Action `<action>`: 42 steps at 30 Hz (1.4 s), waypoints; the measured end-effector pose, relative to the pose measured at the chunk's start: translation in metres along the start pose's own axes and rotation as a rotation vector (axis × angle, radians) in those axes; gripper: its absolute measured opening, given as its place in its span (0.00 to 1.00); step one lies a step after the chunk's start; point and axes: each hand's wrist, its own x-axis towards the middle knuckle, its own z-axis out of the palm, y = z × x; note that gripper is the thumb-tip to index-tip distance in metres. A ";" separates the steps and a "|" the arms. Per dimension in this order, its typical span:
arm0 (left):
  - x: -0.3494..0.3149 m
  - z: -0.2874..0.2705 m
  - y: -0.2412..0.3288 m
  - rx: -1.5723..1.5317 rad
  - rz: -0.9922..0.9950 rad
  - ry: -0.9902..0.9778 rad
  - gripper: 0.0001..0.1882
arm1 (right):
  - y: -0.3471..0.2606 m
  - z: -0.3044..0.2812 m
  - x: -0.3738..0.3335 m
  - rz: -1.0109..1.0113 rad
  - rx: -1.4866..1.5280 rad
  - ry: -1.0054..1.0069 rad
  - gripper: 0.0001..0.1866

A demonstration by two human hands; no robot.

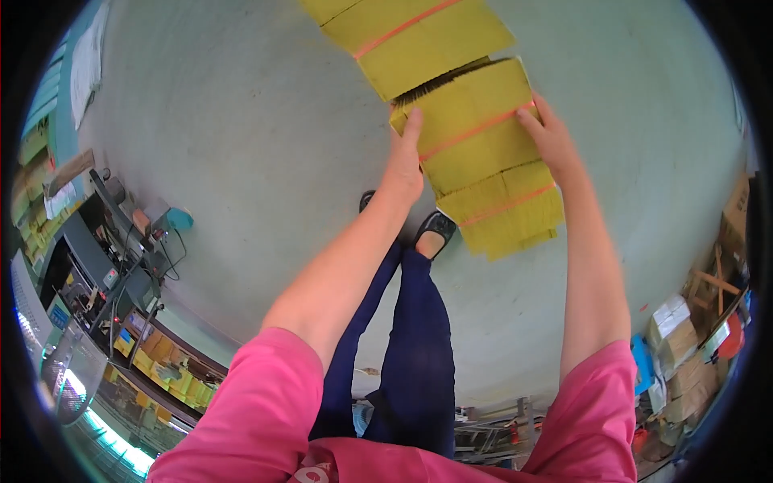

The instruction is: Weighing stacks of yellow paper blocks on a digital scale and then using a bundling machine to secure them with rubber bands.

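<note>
Between my two hands is a bundle of yellow paper sheets (475, 109), bound round with an orange-red band. My left hand (405, 161) grips its left side, thumb on top. On the opposite side my right hand (554, 141) closes round the edge, its thumb lying near the band. A similar banded yellow bundle (427, 52) adjoins the far side, with dark sheet edges showing in the gap. Nearer to me another yellow banded bundle (503, 205) adjoins the held one. What supports these two bundles, and the fingers beneath, cannot be seen.
Grey-green floor (266, 105) spreads around my legs and dark shoes (435, 232). At left stands a machine (113, 266) with cables, and yellow stacks (173, 374) lie beside it. Cardboard boxes (684, 362) and clutter line the right side. Metal framework (499, 435) is behind my legs.
</note>
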 end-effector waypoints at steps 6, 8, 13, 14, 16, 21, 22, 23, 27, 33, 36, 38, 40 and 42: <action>0.017 0.006 0.012 0.197 0.022 -0.012 0.40 | 0.001 0.008 -0.003 0.018 0.115 0.081 0.27; 0.025 0.002 0.013 0.218 -0.001 -0.005 0.41 | 0.000 0.008 0.002 0.001 0.058 0.067 0.27; 0.025 0.005 0.005 0.071 -0.108 0.091 0.41 | -0.004 -0.002 0.017 -0.083 -0.087 0.029 0.27; 0.025 0.005 0.002 0.073 -0.118 0.083 0.41 | 0.001 -0.003 0.018 -0.102 -0.051 0.017 0.28; 0.032 0.002 0.002 0.077 -0.036 0.023 0.41 | 0.002 -0.004 0.019 -0.128 -0.010 0.011 0.29; 0.038 -0.012 0.015 0.235 -0.087 0.058 0.43 | -0.008 0.003 0.013 -0.099 -0.261 0.060 0.32; 0.032 -0.015 0.019 0.331 -0.145 0.099 0.45 | -0.002 -0.001 0.008 -0.099 -0.265 0.066 0.32; 0.017 -0.009 0.017 0.317 -0.163 0.087 0.45 | 0.011 -0.014 -0.004 -0.094 -0.155 0.186 0.32; -0.059 -0.028 0.024 0.463 -0.474 0.239 0.56 | 0.066 -0.034 -0.083 -0.071 0.000 0.499 0.32; -0.093 -0.046 -0.039 0.150 -0.699 0.392 0.49 | 0.120 0.021 -0.151 0.707 0.841 0.463 0.41; -0.082 -0.007 -0.042 -0.125 -0.667 -0.016 0.46 | 0.118 0.033 -0.141 0.484 1.164 0.334 0.41; -0.076 0.009 -0.043 -0.022 -0.649 0.100 0.45 | 0.123 0.027 -0.132 0.518 1.072 0.436 0.37; -0.076 0.009 -0.045 -0.039 -0.651 0.110 0.45 | 0.127 0.025 -0.132 0.495 1.063 0.408 0.36; -0.078 0.008 -0.047 -0.058 -0.652 0.121 0.45 | 0.130 0.024 -0.132 0.472 1.053 0.379 0.35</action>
